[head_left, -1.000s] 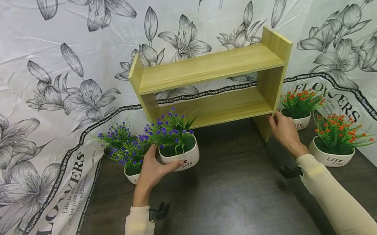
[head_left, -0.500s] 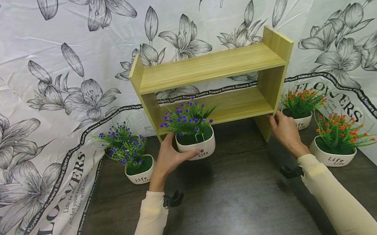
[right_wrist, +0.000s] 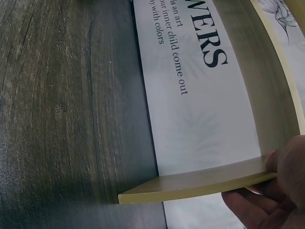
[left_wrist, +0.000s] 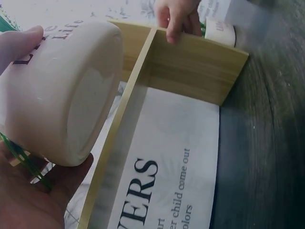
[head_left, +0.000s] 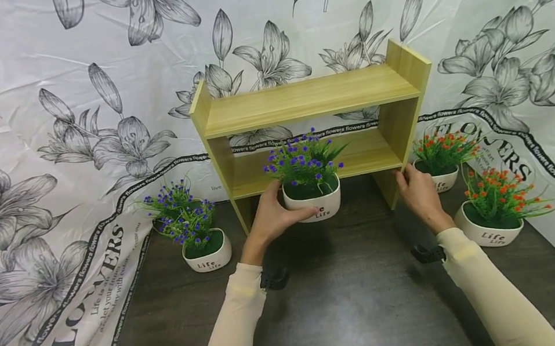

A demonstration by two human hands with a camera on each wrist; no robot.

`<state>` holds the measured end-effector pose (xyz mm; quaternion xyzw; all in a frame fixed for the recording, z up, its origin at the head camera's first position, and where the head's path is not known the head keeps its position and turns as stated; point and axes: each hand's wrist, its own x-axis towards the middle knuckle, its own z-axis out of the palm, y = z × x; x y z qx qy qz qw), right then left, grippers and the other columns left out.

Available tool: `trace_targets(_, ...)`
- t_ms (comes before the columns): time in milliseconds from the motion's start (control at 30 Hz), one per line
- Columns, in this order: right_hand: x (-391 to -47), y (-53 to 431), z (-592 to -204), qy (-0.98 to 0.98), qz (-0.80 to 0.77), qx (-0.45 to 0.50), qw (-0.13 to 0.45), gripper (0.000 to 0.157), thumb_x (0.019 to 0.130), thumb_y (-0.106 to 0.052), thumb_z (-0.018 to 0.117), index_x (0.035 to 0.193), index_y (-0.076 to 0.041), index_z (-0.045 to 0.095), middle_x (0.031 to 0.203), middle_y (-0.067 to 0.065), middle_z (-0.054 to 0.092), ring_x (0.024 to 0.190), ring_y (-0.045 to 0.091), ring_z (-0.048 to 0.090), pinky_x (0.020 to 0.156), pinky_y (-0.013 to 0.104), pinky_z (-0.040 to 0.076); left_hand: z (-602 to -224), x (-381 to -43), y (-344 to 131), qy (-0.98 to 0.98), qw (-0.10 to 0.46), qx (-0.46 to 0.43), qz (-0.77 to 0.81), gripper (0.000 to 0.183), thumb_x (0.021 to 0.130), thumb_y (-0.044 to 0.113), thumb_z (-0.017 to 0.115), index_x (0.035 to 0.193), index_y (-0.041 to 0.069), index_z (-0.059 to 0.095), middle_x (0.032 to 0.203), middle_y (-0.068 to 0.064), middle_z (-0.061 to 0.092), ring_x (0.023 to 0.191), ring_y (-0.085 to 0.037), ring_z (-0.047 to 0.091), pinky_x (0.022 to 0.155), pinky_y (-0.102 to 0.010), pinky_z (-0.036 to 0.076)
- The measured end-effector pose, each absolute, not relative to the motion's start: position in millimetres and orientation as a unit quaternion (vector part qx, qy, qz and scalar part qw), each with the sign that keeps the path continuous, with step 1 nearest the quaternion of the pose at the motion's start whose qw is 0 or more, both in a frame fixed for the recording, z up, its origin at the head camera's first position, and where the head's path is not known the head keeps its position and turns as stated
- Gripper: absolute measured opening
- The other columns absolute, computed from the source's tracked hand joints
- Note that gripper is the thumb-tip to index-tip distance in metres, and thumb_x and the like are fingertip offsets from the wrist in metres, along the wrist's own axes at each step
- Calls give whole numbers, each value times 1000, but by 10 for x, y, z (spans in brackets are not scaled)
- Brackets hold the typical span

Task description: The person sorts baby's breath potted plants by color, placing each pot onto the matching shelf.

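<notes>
1. Left hand has the pot: thumb across the lettered front, fingers curled round its left and back, spread just to the pot's width.
2. Right hand pinches the right panel of the shelf, digits either side of its front edge, just under the lower board.
3. Change over the last second: pot carried rightward and a little up, from beside the left-hand pots to mid-shelf. Near left pot, part-covered by my hand before, now shows clear of it.
4. No shift seen in the shelf or my right hand.
5. Reading: mid-carry. Pot is lined up before the lower board, not resting on it; the right hand seems to be steadying the frame.
6. Pot's place: off the table, underside visible from the left wrist, about upright. From the head it overlaps the board's front edge; whether they touch, can't tell.
7. Left pose: forearm reaches forward, slanting right, wrist below pot level in view.
8. Right pose: forearm angles in from lower right, left of the near red-flowered pot, knuckles beside the far one.
</notes>
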<state>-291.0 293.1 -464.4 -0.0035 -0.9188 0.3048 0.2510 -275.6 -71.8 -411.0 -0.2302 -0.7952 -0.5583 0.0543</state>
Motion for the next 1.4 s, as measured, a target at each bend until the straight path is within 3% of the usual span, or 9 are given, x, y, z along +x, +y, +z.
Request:
trace_targets(333,-2925,2935,-4657,-919,301,-2,256,23,111,-20,57,104,2,63,75,17,63,63,33,59,56,39,40,-4018,-2866,-392,-793,56,-249,-553,81,74,27,98,142,8,59,132,-9,66,118,-26,66,99,-51,58)
trace_targets(633,-2932,2936,-4670,-918,301,-5,259,25,111,-21,57,101,1,62,71,16,61,59,30,56,54,37,39,-3924,-2970,-157,-798,46,-258,-543,84,76,34,98,146,12,56,132,-6,66,110,-21,70,87,-40,63)
trace_targets(767,-2933,2932,-4669,-920,301,-11,250,26,112,-21,56,96,-1,59,68,13,57,55,27,52,51,35,36,-3904,-3014,-54,-801,41,-267,-535,86,77,36,97,149,15,56,137,-7,60,115,-21,67,88,-36,63)
trace_targets(900,-2941,2927,-4679,-921,302,-12,248,25,112,-20,55,98,0,61,70,14,59,55,27,53,51,35,37,-3906,-3047,45,-803,43,-267,-530,87,77,38,98,151,17,56,141,-6,54,121,-21,61,92,-36,62)
trace_targets(1067,-2946,2931,-4689,-920,304,-7,247,25,112,-20,54,106,2,63,71,16,61,55,27,54,51,35,38,-3919,-3115,173,-804,46,-256,-534,89,76,40,98,151,15,57,139,-7,57,118,-20,63,90,-35,61)
trace_targets(1400,-2932,2925,-4676,-919,307,-6,246,23,112,-19,56,100,0,60,68,13,57,54,26,52,50,35,37,-3911,-3237,339,-801,68,-234,-546,91,77,37,98,151,11,52,137,-9,65,116,-23,69,93,-40,63)
